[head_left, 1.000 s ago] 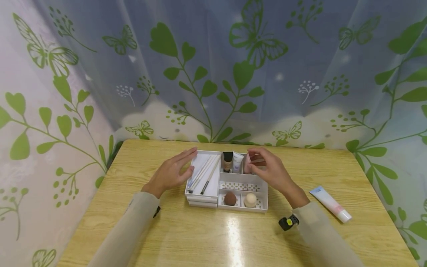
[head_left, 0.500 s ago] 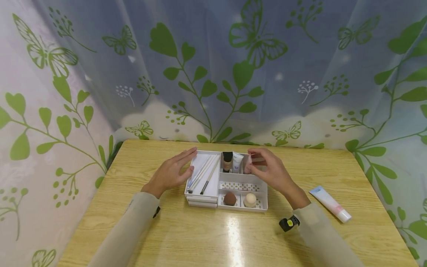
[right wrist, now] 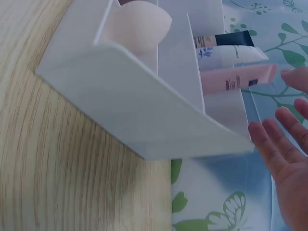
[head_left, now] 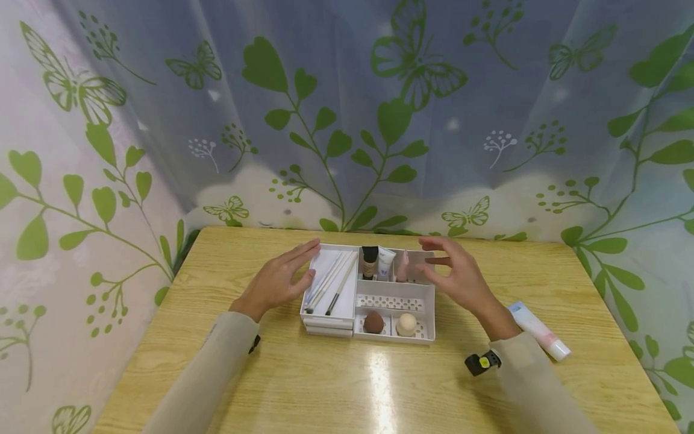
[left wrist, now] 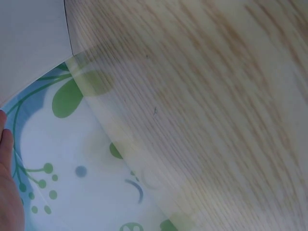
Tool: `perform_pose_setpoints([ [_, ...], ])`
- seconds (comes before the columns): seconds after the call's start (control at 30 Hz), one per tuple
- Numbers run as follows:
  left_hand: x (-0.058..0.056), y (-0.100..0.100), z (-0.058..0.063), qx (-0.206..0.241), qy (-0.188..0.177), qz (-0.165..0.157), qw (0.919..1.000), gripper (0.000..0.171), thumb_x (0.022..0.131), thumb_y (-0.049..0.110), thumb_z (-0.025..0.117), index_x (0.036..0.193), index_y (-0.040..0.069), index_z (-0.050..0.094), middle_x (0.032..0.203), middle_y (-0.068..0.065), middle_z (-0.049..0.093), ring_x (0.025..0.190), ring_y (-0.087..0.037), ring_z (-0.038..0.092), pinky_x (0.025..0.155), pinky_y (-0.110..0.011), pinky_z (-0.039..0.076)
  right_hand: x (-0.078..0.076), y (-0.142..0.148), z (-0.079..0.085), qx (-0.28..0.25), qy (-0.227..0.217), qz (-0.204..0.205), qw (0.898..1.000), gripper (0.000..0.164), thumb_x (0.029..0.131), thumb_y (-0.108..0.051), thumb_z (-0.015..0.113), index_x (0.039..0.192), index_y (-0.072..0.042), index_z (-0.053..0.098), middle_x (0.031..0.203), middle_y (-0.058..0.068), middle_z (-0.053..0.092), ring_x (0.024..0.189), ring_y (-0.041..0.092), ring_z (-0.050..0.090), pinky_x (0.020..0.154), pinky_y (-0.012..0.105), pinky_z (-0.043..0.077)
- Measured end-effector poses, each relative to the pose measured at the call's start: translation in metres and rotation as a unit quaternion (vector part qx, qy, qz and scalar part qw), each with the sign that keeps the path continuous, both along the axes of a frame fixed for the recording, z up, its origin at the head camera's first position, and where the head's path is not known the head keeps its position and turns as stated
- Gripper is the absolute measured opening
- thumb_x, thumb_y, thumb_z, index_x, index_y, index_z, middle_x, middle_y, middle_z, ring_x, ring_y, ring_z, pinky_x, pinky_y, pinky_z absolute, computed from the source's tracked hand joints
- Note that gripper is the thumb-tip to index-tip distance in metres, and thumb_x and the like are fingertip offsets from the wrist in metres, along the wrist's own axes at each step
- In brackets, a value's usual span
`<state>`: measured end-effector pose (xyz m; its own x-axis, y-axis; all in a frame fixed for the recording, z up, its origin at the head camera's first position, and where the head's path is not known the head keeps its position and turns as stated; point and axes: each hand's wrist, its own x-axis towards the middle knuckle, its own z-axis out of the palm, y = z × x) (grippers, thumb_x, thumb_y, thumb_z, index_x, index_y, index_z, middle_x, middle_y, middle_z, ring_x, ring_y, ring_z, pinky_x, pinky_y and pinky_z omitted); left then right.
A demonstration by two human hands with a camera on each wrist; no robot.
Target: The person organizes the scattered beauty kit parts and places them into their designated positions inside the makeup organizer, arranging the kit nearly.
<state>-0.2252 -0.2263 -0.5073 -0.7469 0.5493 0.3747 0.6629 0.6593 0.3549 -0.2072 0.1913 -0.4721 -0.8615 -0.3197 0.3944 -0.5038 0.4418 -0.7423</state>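
My left hand [head_left: 279,280] rests against the left side of a white organizer box [head_left: 394,288], its fingers extended. At the box's back right corner my right hand [head_left: 458,274] hovers with its fingers spread apart and nothing between them. Just left of its fingertips stands a pink tube [right wrist: 238,78] in the back compartment. Beside that tube are a white tube [head_left: 385,263] and a black-capped bottle [head_left: 370,263]. Several makeup brushes [head_left: 337,286] lie in the left tray. Up front sit a brown makeup sponge [head_left: 373,322] and a cream makeup sponge [head_left: 406,325].
On the wooden table [head_left: 303,386], right of the box, lies a blue, white and pink tube [head_left: 539,331], partly behind the right forearm. A patterned curtain [head_left: 347,120] hangs along the table's back edge.
My right hand has let go of the pink tube and moved to the right, its fingers opening. The pink tube stays in the back compartment. My left hand has not moved.
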Motion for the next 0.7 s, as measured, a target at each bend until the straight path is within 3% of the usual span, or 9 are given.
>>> perform_pose_setpoints([
  [0.2, 0.000, 0.000, 0.000, -0.001, 0.000, -0.001, 1.0000, 0.057, 0.109, 0.027, 0.058, 0.161, 0.006, 0.053, 0.171, -0.008, 0.048, 0.153, -0.033, 0.053, 0.122, -0.052, 0.049, 0.004, 0.017, 0.001, 0.005, 0.013, -0.015, 1.000, 0.057, 0.097, 0.001, 0.079, 0.151, -0.002, 0.058, 0.149, 0.018, 0.062, 0.132, 0.034, 0.063, 0.100, 0.035, 0.064],
  [0.33, -0.001, 0.001, 0.001, 0.000, -0.001, -0.002, 1.0000, 0.057, 0.108, 0.027, 0.058, 0.161, 0.006, 0.052, 0.171, -0.007, 0.047, 0.153, -0.032, 0.053, 0.122, -0.052, 0.049, 0.007, 0.032, 0.003, 0.001, 0.017, -0.027, 0.999, 0.057, 0.097, 0.003, 0.078, 0.150, -0.003, 0.059, 0.148, 0.018, 0.063, 0.131, 0.017, 0.063, 0.099, 0.019, 0.060],
  [0.47, 0.000, 0.002, 0.001, 0.001, -0.003, -0.002, 1.0000, 0.058, 0.108, 0.027, 0.059, 0.161, 0.006, 0.052, 0.171, -0.008, 0.047, 0.152, -0.033, 0.053, 0.121, -0.053, 0.049, 0.012, 0.048, 0.004, 0.008, 0.012, -0.042, 0.999, 0.057, 0.097, 0.003, 0.078, 0.150, -0.004, 0.059, 0.147, 0.018, 0.063, 0.128, -0.001, 0.059, 0.098, 0.014, 0.058],
  [0.7, 0.000, 0.001, 0.000, -0.001, -0.010, 0.002, 0.9999, 0.058, 0.109, 0.027, 0.058, 0.162, 0.007, 0.051, 0.172, -0.007, 0.046, 0.153, -0.033, 0.052, 0.122, -0.054, 0.048, 0.021, 0.074, 0.002, 0.021, 0.008, -0.066, 0.998, 0.057, 0.098, 0.002, 0.078, 0.151, -0.006, 0.060, 0.146, 0.018, 0.064, 0.127, -0.007, 0.058, 0.097, 0.010, 0.056],
])
